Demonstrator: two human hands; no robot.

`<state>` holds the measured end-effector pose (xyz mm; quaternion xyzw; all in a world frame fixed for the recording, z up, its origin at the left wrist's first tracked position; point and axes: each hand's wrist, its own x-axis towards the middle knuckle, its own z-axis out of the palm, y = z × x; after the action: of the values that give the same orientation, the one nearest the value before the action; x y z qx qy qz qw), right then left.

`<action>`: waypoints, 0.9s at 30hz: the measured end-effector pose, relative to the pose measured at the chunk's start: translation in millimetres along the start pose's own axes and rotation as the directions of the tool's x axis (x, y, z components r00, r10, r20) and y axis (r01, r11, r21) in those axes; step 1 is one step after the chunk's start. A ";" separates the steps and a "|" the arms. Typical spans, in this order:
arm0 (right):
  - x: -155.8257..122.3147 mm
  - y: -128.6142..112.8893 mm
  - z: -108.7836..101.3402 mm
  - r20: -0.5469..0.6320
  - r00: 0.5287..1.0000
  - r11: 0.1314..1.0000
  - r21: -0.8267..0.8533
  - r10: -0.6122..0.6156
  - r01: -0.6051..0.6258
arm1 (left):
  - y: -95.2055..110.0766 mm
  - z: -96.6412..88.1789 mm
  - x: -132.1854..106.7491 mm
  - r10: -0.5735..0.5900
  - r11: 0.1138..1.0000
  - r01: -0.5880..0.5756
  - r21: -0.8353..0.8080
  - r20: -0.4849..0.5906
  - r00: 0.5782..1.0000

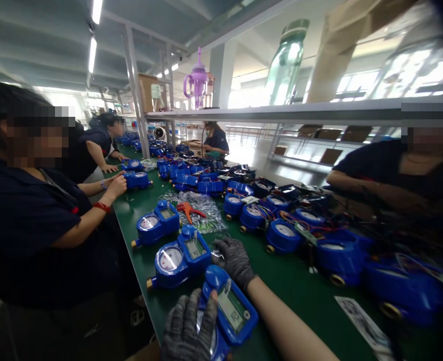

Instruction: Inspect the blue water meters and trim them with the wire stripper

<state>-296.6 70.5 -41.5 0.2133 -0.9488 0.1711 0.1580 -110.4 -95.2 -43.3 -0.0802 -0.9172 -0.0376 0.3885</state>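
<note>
My left hand [189, 326], in a grey glove with a bare fingertip, lies over the round dial end of the nearest blue water meter [232, 306]. Its fingers curve onto the housing, beside the display. Beyond it, my right hand [232, 258], gloved too, reaches past this meter to the bench, its fingers curled at a small clear item I cannot make out. Next to those fingers sits a second water meter [184, 258] with a dial and a display. A third water meter [156, 223] is farther along the bench edge.
Red-handled cutters [189, 211] lie on clear plastic bags [210, 213]. Many wired meter bodies [283, 233] line the green bench [307, 306], with a printed strip [364, 323] at right. Co-workers sit left and opposite. Overhead, a shelf [281, 114] carries a green bottle [287, 62] and purple cup [197, 82].
</note>
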 end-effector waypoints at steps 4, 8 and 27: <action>-6.1 5.5 -6.3 0.064 0.997 0.999 -0.023 0.032 -0.031 | -1.9 -5.6 1.2 -0.012 0.995 0.021 -0.102 0.085 0.996; 3.5 5.0 -16.4 0.150 0.989 0.999 -0.050 -0.005 0.013 | 0.5 -9.7 4.7 -0.013 0.993 0.023 -0.113 0.089 0.996; -0.3 14.2 -65.5 0.393 0.860 0.945 -0.101 0.326 -0.312 | 4.7 -19.3 10.3 -0.006 0.995 0.018 -0.101 0.119 0.993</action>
<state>-288.0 108.4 13.2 0.0814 -0.9857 0.1310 -0.0683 -102.9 -91.9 -22.4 -0.0964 -0.9361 -0.0818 0.3283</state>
